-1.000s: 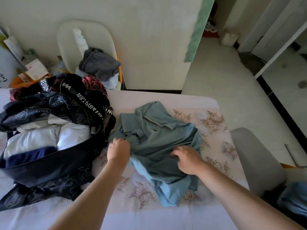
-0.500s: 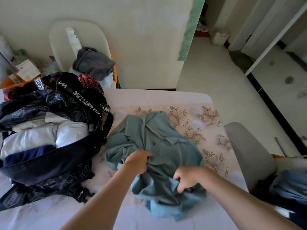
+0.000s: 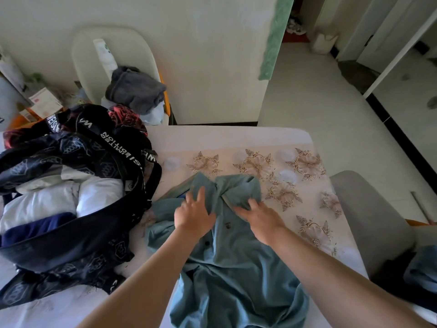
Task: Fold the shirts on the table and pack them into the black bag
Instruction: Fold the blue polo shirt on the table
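Shirt (image 3: 236, 261): blue-green, buttoned placket, lies on the table (image 3: 224, 138) just right of the black bag (image 3: 71, 247). Its collar end points away from the person and its lower part is rumpled toward the near edge. One sleeve bunches against the bag's side, touching or nearly so. Left hand (image 3: 194, 215): flat on the shirt near the collar, on the side closer to the bag, with fingers straight and slightly spread. It presses the cloth and grips nothing. Right hand (image 3: 260, 217): also flat on the shirt, on the collar side farther from the bag, fingers extended and relaxed. The fingertips lie against a raised fold of the collar, and I cannot tell whether any tip is tucked under it. The bag stands open, straps draped over its far rim, with folded white clothes (image 3: 99, 197) and a navy garment (image 3: 35, 229) inside. Beyond the bag, against the wall, a pale chair (image 3: 113, 43) carries a grey garment (image 3: 134, 91). Well to the right of the bag, past the table edge, is a grey chair (image 3: 369, 221).
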The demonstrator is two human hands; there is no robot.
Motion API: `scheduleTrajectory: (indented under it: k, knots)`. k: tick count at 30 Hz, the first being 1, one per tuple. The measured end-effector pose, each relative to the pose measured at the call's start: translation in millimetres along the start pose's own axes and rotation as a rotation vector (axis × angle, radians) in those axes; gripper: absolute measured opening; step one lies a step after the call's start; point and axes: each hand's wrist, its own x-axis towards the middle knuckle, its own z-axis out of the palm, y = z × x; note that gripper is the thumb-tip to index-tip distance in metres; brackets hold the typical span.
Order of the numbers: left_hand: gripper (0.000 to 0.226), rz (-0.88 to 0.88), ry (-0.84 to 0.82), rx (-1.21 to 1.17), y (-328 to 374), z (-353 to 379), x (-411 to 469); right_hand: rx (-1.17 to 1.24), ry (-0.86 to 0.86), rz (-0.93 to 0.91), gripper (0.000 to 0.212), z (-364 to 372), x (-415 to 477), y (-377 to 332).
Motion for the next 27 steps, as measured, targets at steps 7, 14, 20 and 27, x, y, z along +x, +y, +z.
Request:
scheduleTrajectory:
  k: [7, 14, 20, 27]
  knots:
    - [0.059, -0.181, -0.005, -0.225, 31, 2, 37, 0.664, 0.402, 0.581, 0.010, -8, -13, 73]
    - [0.058, 0.092, -0.039, -0.503, 80, 8, 59, 0.304, 0.494, 0.630, 0.068, 4, -12, 107]
    - [0.054, 0.368, 0.121, -0.513, 89, 9, 59, 0.379, 0.242, -0.067, 0.071, 8, 23, 60]
    - [0.055, -0.086, 0.268, -0.217, 3, 11, 52, 0.097, -0.052, 0.081, 0.067, 11, 44, 80]
